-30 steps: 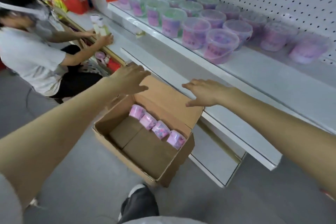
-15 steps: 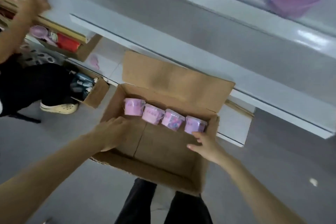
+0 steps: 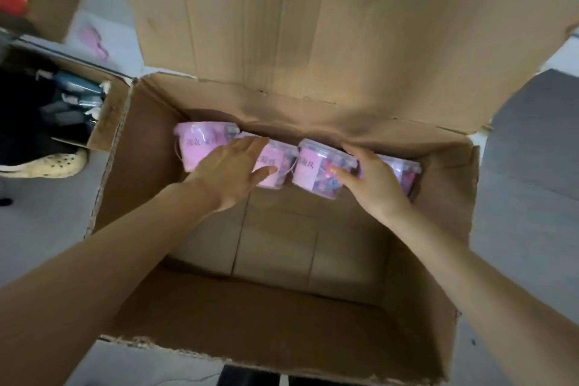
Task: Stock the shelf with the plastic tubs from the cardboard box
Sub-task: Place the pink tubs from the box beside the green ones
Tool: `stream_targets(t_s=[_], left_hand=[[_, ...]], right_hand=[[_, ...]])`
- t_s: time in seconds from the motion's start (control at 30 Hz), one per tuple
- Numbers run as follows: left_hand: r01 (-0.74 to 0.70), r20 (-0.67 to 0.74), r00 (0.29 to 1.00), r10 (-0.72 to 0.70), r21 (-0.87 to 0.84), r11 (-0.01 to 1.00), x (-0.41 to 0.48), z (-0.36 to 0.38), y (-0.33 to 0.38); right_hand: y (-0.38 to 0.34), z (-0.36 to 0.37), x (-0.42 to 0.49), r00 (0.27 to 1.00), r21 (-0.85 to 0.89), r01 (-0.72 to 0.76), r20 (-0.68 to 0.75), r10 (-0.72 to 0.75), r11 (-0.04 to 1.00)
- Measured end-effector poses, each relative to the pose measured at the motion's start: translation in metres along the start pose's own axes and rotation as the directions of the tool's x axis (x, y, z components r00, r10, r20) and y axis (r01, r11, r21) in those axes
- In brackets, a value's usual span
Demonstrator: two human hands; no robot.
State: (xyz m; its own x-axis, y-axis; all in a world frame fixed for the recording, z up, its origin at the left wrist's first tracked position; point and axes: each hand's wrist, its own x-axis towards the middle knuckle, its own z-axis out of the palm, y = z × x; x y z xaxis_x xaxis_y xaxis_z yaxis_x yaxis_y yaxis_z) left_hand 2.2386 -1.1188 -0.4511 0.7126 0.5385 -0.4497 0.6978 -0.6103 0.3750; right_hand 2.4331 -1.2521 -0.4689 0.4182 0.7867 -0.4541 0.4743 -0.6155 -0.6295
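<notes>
From the rim of the cardboard box (image 3: 282, 316), both hands are now lowered onto the tubs (image 3: 308, 171) lined along its far wall. The left hand (image 3: 232, 172) is laid on one with fingers straight; for the right hand (image 3: 376, 180), a grip cannot be told. Lifting is judged to be next.

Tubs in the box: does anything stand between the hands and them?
Nothing visible does. The left hand rests on the second tub from the left, the right hand on the rightmost tub, and the box flap is folded back.

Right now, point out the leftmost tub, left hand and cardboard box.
leftmost tub (image 3: 197, 147), head view, pink label
left hand (image 3: 232, 171), head view, back of hand
cardboard box (image 3: 147, 150), head view, left inner wall
</notes>
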Motion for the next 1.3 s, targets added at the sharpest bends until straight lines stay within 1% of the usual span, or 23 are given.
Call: stream_targets(t_s=[0.07, 0.13, 0.23, 0.3, 0.37, 0.43, 0.47, 0.53, 0.6, 0.7, 0.73, 0.8, 0.9, 0.97, 1.07, 1.1, 1.17, 1.2, 1.27, 1.3], left_hand=[[-0.041, -0.058, 0.997, 0.043, 0.041, 0.998, 0.015, 0.011, -0.006], [-0.058, -0.103, 0.993, 0.065, 0.064, 0.996, 0.027, 0.016, -0.011], [-0.065, -0.082, 0.994, 0.071, 0.075, 0.995, 0.040, 0.021, -0.018], [-0.088, -0.059, 0.994, 0.094, 0.097, 0.991, 0.047, 0.022, -0.022], [-0.113, -0.057, 0.991, 0.120, 0.109, 0.988, 0.052, 0.020, -0.022], [-0.136, -0.053, 0.989, 0.141, 0.088, 0.987, 0.056, 0.016, -0.021], [-0.136, -0.043, 0.989, 0.139, 0.060, 0.989, 0.056, 0.014, -0.019], [-0.131, -0.021, 0.991, 0.131, -0.002, 0.991, 0.047, 0.012, -0.015], [-0.130, -0.026, 0.991, 0.129, -0.021, 0.991, 0.028, 0.008, -0.010], [-0.133, -0.058, 0.990, 0.131, -0.033, 0.991, -0.010, -0.014, -0.001], [-0.139, -0.080, 0.988, 0.134, -0.053, 0.989, -0.026, -0.027, 0.004], [-0.178, -0.125, 0.978, 0.169, -0.065, 0.982, -0.059, -0.060, 0.018], [-0.209, -0.150, 0.968, 0.202, -0.029, 0.977, -0.106, -0.120, 0.044], [-0.278, -0.188, 0.942, 0.277, 0.023, 0.960, -0.131, -0.165, 0.067], [-0.386, -0.229, 0.886, 0.403, 0.117, 0.915, -0.157, -0.239, 0.119], [-0.425, -0.267, 0.855, 0.445, 0.132, 0.896, -0.164, -0.262, 0.137], [-0.482, -0.369, 0.780, 0.505, 0.160, 0.861, -0.176, -0.307, 0.175], [-0.499, -0.408, 0.751, 0.519, 0.163, 0.851, -0.182, -0.328, 0.195], [-0.529, -0.455, 0.720, 0.524, 0.128, 0.839, -0.191, -0.364, 0.230], [-0.546, -0.466, 0.717, 0.518, 0.087, 0.833, -0.194, -0.380, 0.246]], right_hand=[[0.004, 0.013, 0.012, 1.000, -0.026, -0.004, -0.030, 0.004, 1.000], [0.008, 0.021, 0.021, 0.996, -0.095, 0.005, -0.087, -0.013, 0.995], [0.014, 0.027, 0.028, 0.989, -0.231, 0.023, -0.135, -0.056, 0.973], [0.018, 0.027, 0.029, 0.982, -0.232, 0.041, -0.173, -0.082, 0.972], [0.019, 0.026, 0.028, 0.978, -0.172, 0.041, -0.193, -0.074, 0.984], [0.017, 0.025, 0.024, 0.979, -0.132, 0.059, -0.186, -0.083, 0.990], [0.016, 0.025, 0.021, 0.980, -0.146, 0.071, -0.175, -0.096, 0.987], [0.013, 0.025, 0.009, 0.974, -0.261, 0.110, -0.163, -0.156, 0.959], [0.008, 0.021, -0.008, 0.964, -0.359, 0.117, -0.184, -0.193, 0.926], [-0.007, 0.003, -0.041, 0.955, -0.389, 0.100, -0.222, -0.198, 0.916], [-0.014, -0.007, -0.053, 0.955, -0.382, 0.115, -0.213, -0.208, 0.917], [-0.033, -0.034, -0.080, 0.943, -0.396, 0.183, -0.189, -0.275, 0.900], [-0.078, -0.089, -0.126, 0.894, -0.471, 0.278, -0.192, -0.405, 0.837], [-0.112, -0.132, -0.157, 0.847, -0.534, 0.343, -0.180, -0.501, 0.773], [-0.157, -0.199, -0.197, 0.788, -0.589, 0.396, -0.176, -0.590, 0.705], [-0.170, -0.223, -0.209, 0.767, -0.585, 0.403, -0.203, -0.609, 0.704], [-0.196, -0.271, -0.233, 0.731, -0.546, 0.400, -0.295, -0.616, 0.736], [-0.205, -0.295, -0.245, 0.695, -0.545, 0.394, -0.350, -0.628, 0.740], [-0.218, -0.340, -0.272, 0.622, -0.564, 0.377, -0.433, -0.652, 0.734], [-0.222, -0.360, -0.284, 0.601, -0.549, 0.373, -0.470, -0.646, 0.748]])
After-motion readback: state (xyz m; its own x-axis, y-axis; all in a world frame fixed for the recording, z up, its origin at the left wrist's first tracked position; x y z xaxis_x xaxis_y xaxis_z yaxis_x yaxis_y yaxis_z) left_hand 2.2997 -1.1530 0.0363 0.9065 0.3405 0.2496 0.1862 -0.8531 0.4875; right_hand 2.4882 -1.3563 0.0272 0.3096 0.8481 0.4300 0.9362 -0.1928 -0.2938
